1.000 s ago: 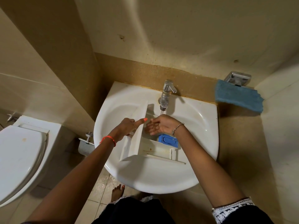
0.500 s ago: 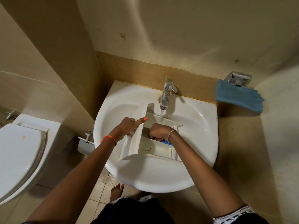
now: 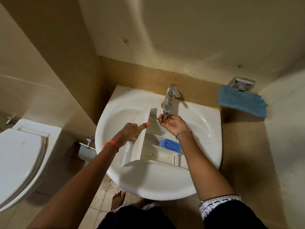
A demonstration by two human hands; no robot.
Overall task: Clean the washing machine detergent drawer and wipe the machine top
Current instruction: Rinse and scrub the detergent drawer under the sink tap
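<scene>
Washbasin stage of the drawer cleaning. The white detergent drawer [image 3: 153, 146] lies inside the washbasin [image 3: 148, 184], open side up. Its tall left wall runs from the near rim up towards the tap [image 3: 168, 100], and that line marks its long axis. A blue insert [image 3: 170, 146] sits in the right-hand compartment. The left hand [image 3: 130, 132] grasps the tall wall from the outside, thumb [image 3: 143, 125] laid along its top edge, and so steadies the drawer. The right hand [image 3: 171, 123] is cupped palm up directly beneath the spout. Its fingers [image 3: 160, 119] are relaxed and grasp nothing, and water appears to gather in the palm. The drawer's compartments lie below this hand and nearer the person, so any rinsing or rubbing stroke would probably travel downward and back along the long axis. The left hand is the nearer, being already on the drawer. The basin is glazed, curved and wet, and a resting drawer may slide on it. Surroundings: a beige tiled bathroom, a blue cloth [image 3: 242, 104] hanging at right, and a toilet [image 3: 19, 162] at left.
</scene>
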